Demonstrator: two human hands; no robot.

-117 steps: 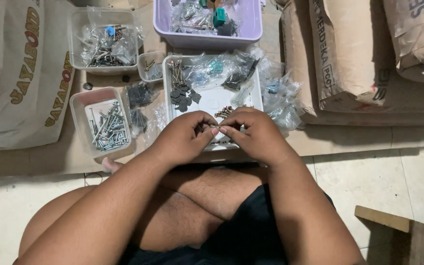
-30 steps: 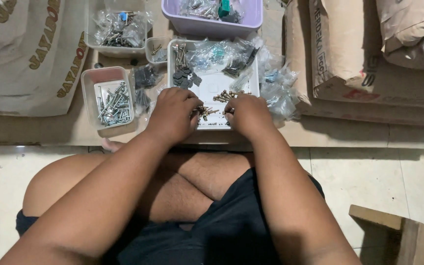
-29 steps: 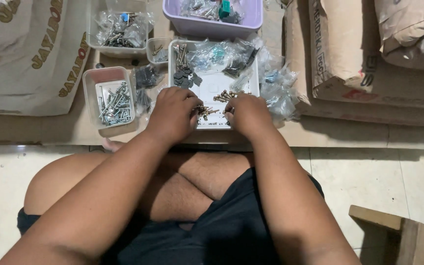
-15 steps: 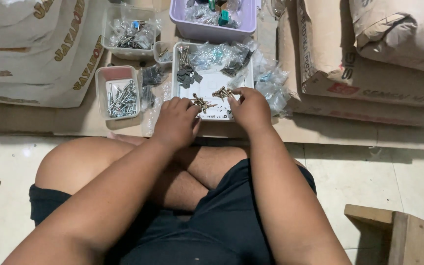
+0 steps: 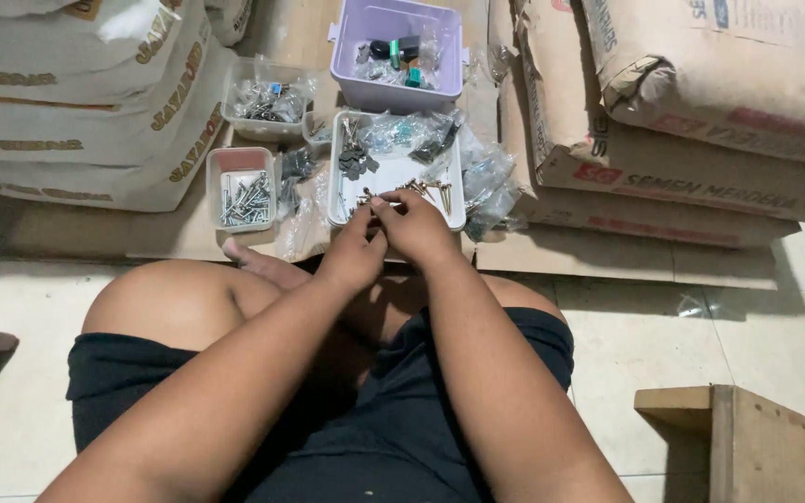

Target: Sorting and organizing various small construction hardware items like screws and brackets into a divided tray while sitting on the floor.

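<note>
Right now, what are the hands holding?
Cannot be told: both hands, left and right, meet over the white tray of screws, fingers hiding anything pinched.

There is one view only, from a camera worn on the person's head. It looks steeply down and a little forward, over the lap and both forearms, to the white tray (image 5: 393, 177) on the floor ahead. The hands are near, the sacks (image 5: 691, 102) farther at the edges.
</note>
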